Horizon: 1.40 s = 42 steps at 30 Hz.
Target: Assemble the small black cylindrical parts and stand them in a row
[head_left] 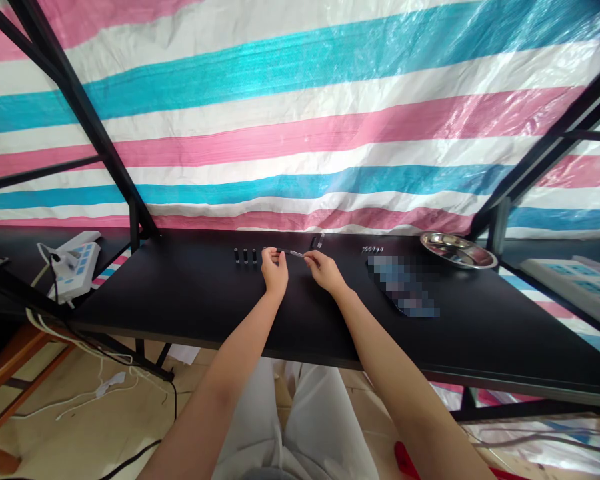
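Observation:
Near the back of the black table [190, 293], my left hand [275, 270] pinches the dark end of a slim piece, black on the left and silvery on the right. My right hand [323, 268] grips the silvery end of this slim black-and-silver piece [296, 253] between thumb and fingertips. The piece lies level between both hands, and its exact kind is too small to tell. Just left of my left hand, several short black cylinders with pale ends [245, 256] form a row. Behind my right hand lie a small black part [314, 242] and a clear one [321, 239].
Several small shiny metal pieces [373, 249] lie right of my hands. A round steel dish [457, 252] stands at the back right, with a blurred-out dark flat object [403, 287] nearer. Black frame posts [105, 150] flank the table; a power strip [77, 270] is at left.

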Each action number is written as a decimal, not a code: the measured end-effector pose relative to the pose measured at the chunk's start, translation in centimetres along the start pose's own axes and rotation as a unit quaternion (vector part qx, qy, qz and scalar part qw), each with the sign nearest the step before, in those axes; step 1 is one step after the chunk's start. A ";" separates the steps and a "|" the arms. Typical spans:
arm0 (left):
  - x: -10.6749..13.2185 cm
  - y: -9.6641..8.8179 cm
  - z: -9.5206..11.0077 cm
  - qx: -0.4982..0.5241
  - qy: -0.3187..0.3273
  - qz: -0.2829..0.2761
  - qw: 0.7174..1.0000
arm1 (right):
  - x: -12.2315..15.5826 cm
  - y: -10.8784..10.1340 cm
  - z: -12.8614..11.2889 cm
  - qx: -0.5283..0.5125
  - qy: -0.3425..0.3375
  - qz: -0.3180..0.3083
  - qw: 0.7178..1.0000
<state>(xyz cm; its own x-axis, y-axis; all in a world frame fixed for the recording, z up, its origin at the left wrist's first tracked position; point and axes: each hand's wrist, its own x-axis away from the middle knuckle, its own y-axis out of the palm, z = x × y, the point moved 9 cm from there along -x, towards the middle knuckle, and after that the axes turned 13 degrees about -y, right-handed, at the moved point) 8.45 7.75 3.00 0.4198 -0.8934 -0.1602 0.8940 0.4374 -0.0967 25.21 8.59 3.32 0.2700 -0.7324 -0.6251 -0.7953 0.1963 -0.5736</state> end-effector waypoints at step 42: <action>2.2 3.0 1.9 -0.068 0.145 -0.120 0.980 | 0.1 -0.9 1.2 -0.047 -0.005 0.078 0.996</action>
<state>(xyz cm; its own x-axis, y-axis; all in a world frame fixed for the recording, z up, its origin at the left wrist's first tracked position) 12.33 6.84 4.25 0.1214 -0.9139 -0.3873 0.9244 0.2462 -0.2914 26.62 9.07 3.12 0.1443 -0.6908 -0.7085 -0.8754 0.2447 -0.4169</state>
